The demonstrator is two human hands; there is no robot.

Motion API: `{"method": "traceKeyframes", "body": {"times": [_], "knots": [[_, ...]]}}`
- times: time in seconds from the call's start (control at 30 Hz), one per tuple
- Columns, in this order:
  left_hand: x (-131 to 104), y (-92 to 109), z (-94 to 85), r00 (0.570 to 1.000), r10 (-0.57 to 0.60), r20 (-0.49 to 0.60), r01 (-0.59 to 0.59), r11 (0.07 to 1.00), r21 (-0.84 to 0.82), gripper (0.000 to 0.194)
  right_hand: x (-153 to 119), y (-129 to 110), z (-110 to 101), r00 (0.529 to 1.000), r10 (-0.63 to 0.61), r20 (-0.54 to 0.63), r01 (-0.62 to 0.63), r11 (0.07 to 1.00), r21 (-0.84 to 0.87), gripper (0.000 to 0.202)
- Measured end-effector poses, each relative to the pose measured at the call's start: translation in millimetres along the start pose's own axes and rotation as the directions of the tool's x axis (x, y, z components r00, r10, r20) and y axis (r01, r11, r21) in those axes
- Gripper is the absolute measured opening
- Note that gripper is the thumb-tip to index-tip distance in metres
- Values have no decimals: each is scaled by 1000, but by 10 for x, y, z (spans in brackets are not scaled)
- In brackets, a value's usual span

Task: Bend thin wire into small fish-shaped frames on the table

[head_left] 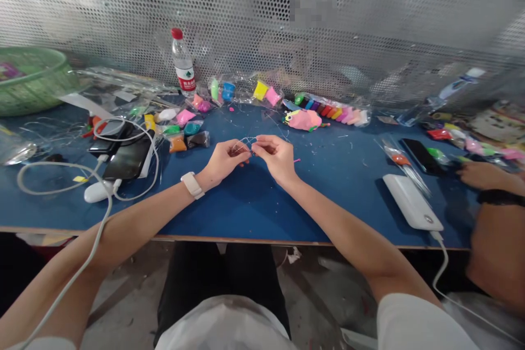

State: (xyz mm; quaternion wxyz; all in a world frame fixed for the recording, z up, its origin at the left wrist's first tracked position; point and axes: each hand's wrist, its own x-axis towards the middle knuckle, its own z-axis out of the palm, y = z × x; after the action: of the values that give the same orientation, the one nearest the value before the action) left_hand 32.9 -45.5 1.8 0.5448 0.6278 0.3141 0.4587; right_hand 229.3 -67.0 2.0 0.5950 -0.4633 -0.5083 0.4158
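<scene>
Above the middle of the blue table, my left hand and my right hand are close together, fingertips nearly touching. Each is closed in a pinch on a thin, pale thread, which loops between them. Small reddish bits show under the left fingertips, too small to name. A white band circles my left wrist. Beyond the right hand lies a pink clay figure with a yellow face. Packets of coloured clay, one orange, lie behind the left hand.
A red-capped bottle stands at the back by the perforated metal panel. Phones and looped white cables lie left, near a green basket. On the right are a white power bank, a black phone and another person's hand.
</scene>
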Motion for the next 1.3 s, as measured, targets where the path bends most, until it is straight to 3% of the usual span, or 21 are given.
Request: {"method": "traceKeyframes", "body": {"times": [0.37,0.53,0.7,1.03,1.3], "knots": [[-15,84,-50,998,51,48,-57,991,125,29,-11,15,-78,988,-35,153,43,998,-46,54],[-50,130,-25,995,97,-25,-87,963,254,17,-18,-23,-76,984,-29,177,39,998,-52,54],[-57,128,-2,990,138,-12,-129,950,283,13,-13,-62,-73,988,19,156,-9,998,-65,56],[-33,60,12,990,124,-62,-100,948,301,8,12,-5,-36,991,58,118,-59,998,6,53],[-31,49,-4,985,159,-67,-138,960,243,24,-36,-62,-42,990,-36,136,50,994,-100,43]]}}
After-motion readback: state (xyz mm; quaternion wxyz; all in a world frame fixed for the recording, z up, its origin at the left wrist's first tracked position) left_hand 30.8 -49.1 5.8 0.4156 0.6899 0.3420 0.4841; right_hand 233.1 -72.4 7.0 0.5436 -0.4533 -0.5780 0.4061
